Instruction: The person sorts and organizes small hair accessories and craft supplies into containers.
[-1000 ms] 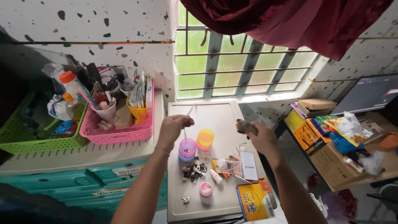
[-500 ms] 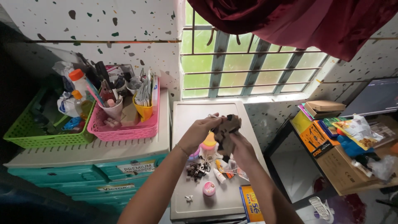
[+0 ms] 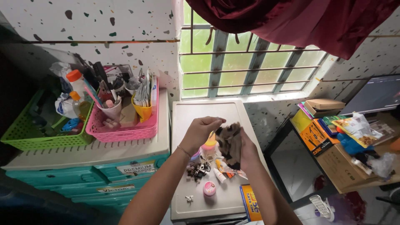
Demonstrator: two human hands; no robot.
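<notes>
1. Head view: left hand (image 3: 199, 133) w/ fingers pinched together at top edge of a brown patterned cloth (image 3: 230, 143), above the surface (image 3: 200, 110).
2. Right hand (image 3: 249, 152) behind cloth, grip clamped on it.
3. Below: pink round tub (image 3: 208, 188), dark clips pile (image 3: 196, 170), small tube (image 3: 218, 175).
4. Pink basket (image 3: 125, 131) well left.

— What are the hands doing?
— The right hand (image 3: 248, 151) holds a brown patterned cloth (image 3: 230, 141) above the grey table (image 3: 196, 112); the left hand (image 3: 200, 131) pinches its upper edge.
— And below them?
— A heap of small dark clips (image 3: 197, 170) mid-table, a white tube (image 3: 218, 175) beside it, a round pink tub (image 3: 209, 188) nearer the front edge, a yellow box (image 3: 251, 202) at the front right corner.
</notes>
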